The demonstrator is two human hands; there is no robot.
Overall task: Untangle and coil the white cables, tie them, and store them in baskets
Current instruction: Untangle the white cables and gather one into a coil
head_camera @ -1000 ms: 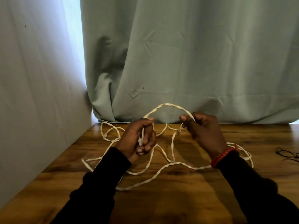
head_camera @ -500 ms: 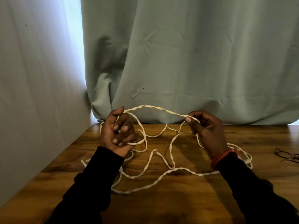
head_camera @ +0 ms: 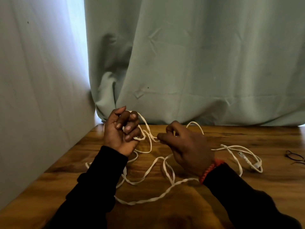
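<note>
Two hands worked at centre frame: the left hand (head_camera: 123, 132) curled round loops of the white cable (head_camera: 149, 176), the right hand (head_camera: 184, 148) pinching one strand. The remaining cable sprawled over the wooden desk (head_camera: 264, 192); one pair of glasses (head_camera: 295, 157) lay at right.

A pale green curtain (head_camera: 198, 63) hangs in folds behind a wooden table (head_camera: 247, 187); left of the curtain stands a plain wall (head_camera: 41, 96); daylight glows in the gap between them.
</note>
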